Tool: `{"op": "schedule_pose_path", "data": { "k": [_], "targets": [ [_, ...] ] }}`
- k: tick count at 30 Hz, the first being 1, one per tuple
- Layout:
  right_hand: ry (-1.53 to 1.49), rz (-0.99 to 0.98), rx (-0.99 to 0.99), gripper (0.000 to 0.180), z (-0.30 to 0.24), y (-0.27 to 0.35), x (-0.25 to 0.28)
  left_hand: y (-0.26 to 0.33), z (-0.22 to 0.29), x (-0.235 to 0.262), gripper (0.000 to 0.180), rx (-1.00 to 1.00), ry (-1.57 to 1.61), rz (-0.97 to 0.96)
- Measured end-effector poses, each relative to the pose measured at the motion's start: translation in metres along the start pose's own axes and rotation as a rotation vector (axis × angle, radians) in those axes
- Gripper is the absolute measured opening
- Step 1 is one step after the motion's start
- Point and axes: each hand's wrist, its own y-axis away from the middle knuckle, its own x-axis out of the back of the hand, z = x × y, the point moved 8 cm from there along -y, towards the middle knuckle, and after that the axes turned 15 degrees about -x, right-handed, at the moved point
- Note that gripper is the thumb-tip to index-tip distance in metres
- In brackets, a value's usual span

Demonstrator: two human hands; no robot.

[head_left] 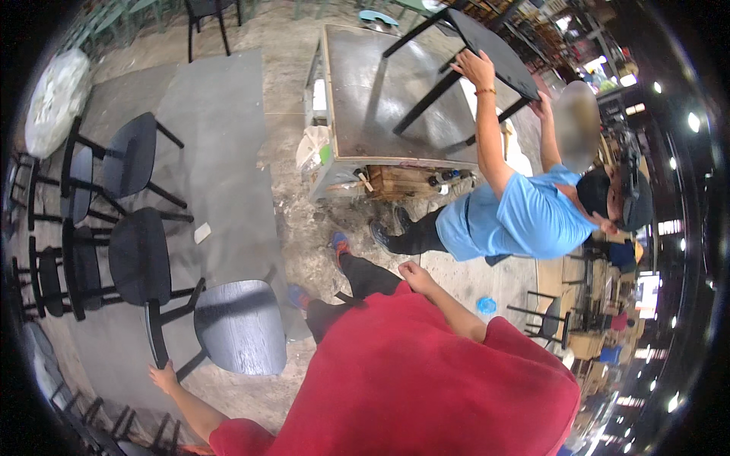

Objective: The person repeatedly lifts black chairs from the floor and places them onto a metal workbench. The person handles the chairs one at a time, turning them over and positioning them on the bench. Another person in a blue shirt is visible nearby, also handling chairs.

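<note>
My left hand (163,376) reaches out at the lower left and grips the back frame of a black chair (239,327) that stands on the grey mat just in front of me. My right hand (415,275) hangs by my dark-trousered thigh, its fingers curled with nothing in them. My red shirt fills the lower middle. Across from me a person in a blue shirt (517,216) leans over a workbench (365,91) and holds a second black chair (487,45) tilted on its top with both hands.
Several more black chairs (133,251) stand in a row at the left on the grey mat (220,137). A round white tabletop (53,99) lies at the far left. A small blue lid (487,305) and a scrap of paper (201,232) lie on the concrete floor.
</note>
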Motion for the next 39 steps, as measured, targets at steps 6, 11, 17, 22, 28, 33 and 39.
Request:
{"op": "schedule_pose_path", "data": {
  "k": [6, 11, 17, 22, 28, 33, 39],
  "targets": [
    [0.053, 0.030, -0.069, 0.052, 0.069, 0.014, 0.028, -0.024, -0.014, -0.048, 0.066, -0.066, 0.174, -0.134],
    [-0.024, -0.009, -0.182, 0.053, 0.137, 0.015, 0.018, -0.006, 0.000, -0.028, 0.063, -0.183, 0.183, -0.118],
    [-0.110, -0.110, -0.217, 0.056, 0.151, -0.013, -0.003, 0.105, 0.075, 0.045, 0.073, -0.234, -0.009, 0.010],
    [-0.003, -0.085, -0.072, 0.052, 0.145, -0.043, -0.019, 0.183, 0.153, 0.079, 0.062, -0.317, -0.078, -0.061],
    [-0.111, -0.129, -0.095, 0.053, 0.168, -0.057, -0.036, 0.205, 0.151, 0.039, 0.046, -0.347, 0.150, 0.045],
    [-0.055, -0.109, -0.122, 0.053, 0.191, -0.080, -0.050, 0.203, 0.140, -0.001, 0.028, -0.224, 0.650, -0.227],
    [-0.109, -0.144, -0.092, 0.054, 0.178, -0.083, -0.054, 0.198, 0.138, -0.010, 0.023, -0.186, 0.720, -0.297]
  ]
}}
